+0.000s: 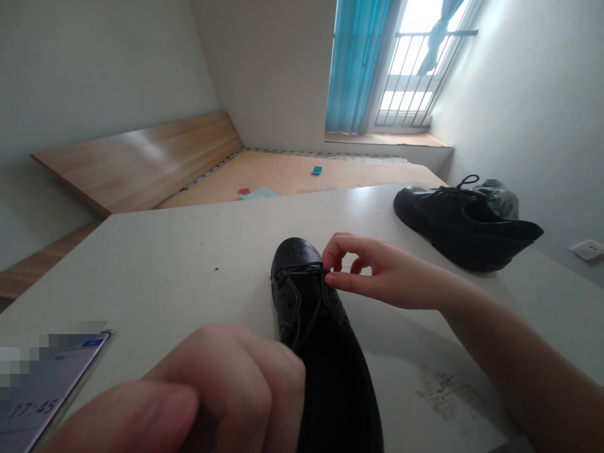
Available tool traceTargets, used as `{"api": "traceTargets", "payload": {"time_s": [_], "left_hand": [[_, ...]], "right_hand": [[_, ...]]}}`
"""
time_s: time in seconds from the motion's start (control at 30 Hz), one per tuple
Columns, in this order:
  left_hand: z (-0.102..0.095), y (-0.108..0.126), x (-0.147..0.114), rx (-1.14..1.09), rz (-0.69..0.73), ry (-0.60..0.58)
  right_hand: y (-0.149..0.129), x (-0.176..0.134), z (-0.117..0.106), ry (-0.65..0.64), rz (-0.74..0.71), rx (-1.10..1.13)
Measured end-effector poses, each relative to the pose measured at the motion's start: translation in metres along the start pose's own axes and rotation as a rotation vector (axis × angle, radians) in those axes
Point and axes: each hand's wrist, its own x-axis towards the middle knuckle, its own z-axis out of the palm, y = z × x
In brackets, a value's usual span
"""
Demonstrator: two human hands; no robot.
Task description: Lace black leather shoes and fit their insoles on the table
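Note:
A black leather shoe point(298, 253) stands on the white table point(170, 264), toe pointing away from me. Its thin black shoelace point(302, 272) crosses the front eyelets, and a length of it runs back over the tongue toward my left hand. At the right-hand eyelet flap, my right hand point(377, 270) pinches the shoelace between thumb and forefinger. Close to the camera, my left hand point(226, 377) is curled beside the shoe's opening and covers part of its left side. What its fingers hold, if anything, is hidden.
A second black shoe point(453, 220), laced with a bow, stands at the back right, a crumpled clear plastic bag point(500, 198) behind it. A phone point(70, 371) lies at the lower left. Beyond the table is a bed base point(287, 170) with a wooden headboard point(155, 160).

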Motion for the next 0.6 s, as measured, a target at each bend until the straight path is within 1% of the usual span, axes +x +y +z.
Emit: {"api": "traceTargets", "payload": {"time_s": [0.03, 0.07, 0.1, 0.13, 0.17, 0.2, 0.23, 0.3, 0.4, 0.5, 0.6], "left_hand": [[0.003, 0.006, 0.005, -0.042, -0.039, -0.035], [0.008, 0.013, 0.009, -0.059, -0.086, -0.022], [0.015, 0.02, 0.013, -0.038, -0.125, 0.035], [0.021, 0.026, 0.016, 0.033, -0.157, 0.147], [0.027, 0.03, 0.018, 0.122, -0.179, 0.225], [0.032, 0.031, 0.02, 0.205, -0.197, 0.284], [0.036, 0.031, 0.02, 0.274, -0.206, 0.312], [0.039, 0.026, 0.021, 0.342, -0.208, 0.282], [0.038, 0.017, 0.021, 0.348, -0.184, 0.213], [0.037, 0.013, 0.022, 0.353, -0.153, 0.207], [0.038, 0.013, 0.022, 0.359, -0.116, 0.187]], "right_hand": [[0.001, 0.0, 0.0, -0.027, 0.014, 0.006], [0.002, 0.001, -0.001, -0.048, 0.019, 0.012], [0.004, 0.002, -0.001, -0.065, 0.015, 0.02], [0.005, 0.003, -0.001, -0.076, 0.004, 0.029], [0.006, 0.004, 0.0, -0.077, -0.011, 0.036], [0.006, 0.004, 0.001, -0.066, -0.025, 0.045], [0.006, 0.004, 0.002, -0.046, -0.037, 0.062], [0.005, 0.005, 0.007, 0.012, -0.038, 0.133], [0.002, 0.006, 0.014, 0.098, 0.021, 0.352], [0.0, 0.008, 0.019, 0.121, 0.073, 0.593], [-0.002, 0.007, 0.015, 0.131, 0.098, 0.789]]}}
